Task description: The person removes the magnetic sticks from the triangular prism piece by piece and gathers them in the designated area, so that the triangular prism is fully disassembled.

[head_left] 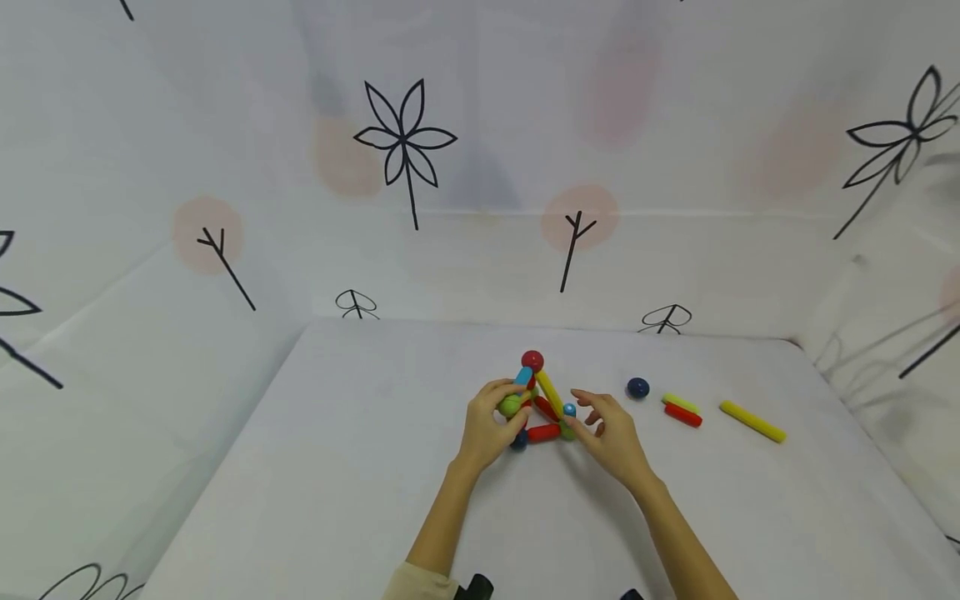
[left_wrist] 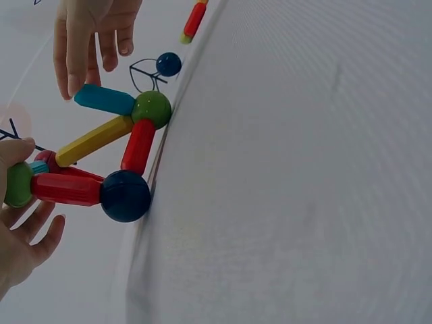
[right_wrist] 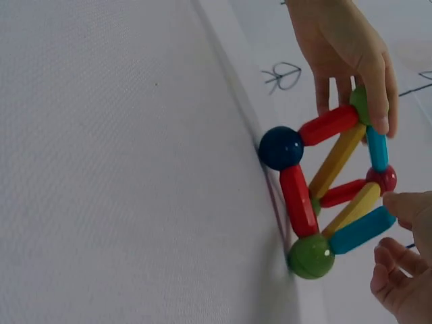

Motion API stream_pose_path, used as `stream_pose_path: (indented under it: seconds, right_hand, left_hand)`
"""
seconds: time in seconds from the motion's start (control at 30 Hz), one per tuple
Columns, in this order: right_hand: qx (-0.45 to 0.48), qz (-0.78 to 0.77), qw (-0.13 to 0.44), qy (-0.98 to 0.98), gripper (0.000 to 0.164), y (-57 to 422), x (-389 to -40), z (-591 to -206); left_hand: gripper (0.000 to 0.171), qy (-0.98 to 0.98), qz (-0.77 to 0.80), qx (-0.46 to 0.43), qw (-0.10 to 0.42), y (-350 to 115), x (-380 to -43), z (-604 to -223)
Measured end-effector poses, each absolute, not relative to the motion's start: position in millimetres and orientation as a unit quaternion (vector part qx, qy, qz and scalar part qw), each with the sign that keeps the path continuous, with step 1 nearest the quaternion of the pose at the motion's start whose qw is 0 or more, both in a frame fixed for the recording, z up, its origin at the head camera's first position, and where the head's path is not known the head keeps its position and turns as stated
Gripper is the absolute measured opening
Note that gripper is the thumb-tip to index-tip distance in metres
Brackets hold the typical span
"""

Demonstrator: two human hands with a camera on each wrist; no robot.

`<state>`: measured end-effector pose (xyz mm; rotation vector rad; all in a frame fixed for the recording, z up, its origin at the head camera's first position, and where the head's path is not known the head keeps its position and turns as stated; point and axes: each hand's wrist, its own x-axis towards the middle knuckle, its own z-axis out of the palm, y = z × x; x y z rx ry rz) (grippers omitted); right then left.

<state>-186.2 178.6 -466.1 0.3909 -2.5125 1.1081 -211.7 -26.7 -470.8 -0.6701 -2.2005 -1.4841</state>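
Observation:
A frame of coloured sticks and balls stands on the table, with a red ball [head_left: 532, 360] at its far end in the head view. Red sticks [head_left: 543, 433], yellow sticks [right_wrist: 337, 162] and blue sticks join green and navy balls [right_wrist: 281, 148]. My left hand [head_left: 486, 425] pinches a green ball [head_left: 508, 406] on the left side, thumb and fingers around it. On the right, a blue stick [right_wrist: 364, 229] rises from another green ball [right_wrist: 311, 256]. My right hand [head_left: 611, 437] touches that stick's free end with the thumb tip, its other fingers spread apart from it.
To the right on the white table [head_left: 337, 483] lie a loose navy ball [head_left: 638, 388], a short lime stick [head_left: 680, 403], a red stick [head_left: 683, 415] and a long yellow stick [head_left: 752, 422]. A patterned white cloth [head_left: 465, 267] rises behind.

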Motion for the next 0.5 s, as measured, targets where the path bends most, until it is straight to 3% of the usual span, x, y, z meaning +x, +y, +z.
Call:
stream_pose_path:
  seconds: [0.2,0.5]
  right_hand:
    - [0.147,0.386,0.199,-0.889,0.028,168.8,-188.6,-467.1]
    - [0.135,0.382,0.186,-0.895,0.026,168.6,-187.6,-468.2]
  left_hand:
    - [0.029,-0.785,-0.531,-0.244,0.208,-25.2,-212.3,-471.3]
    - [0.037,-0.789,-0.522,-0.241,0.216,-23.4,-212.9,-470.4]
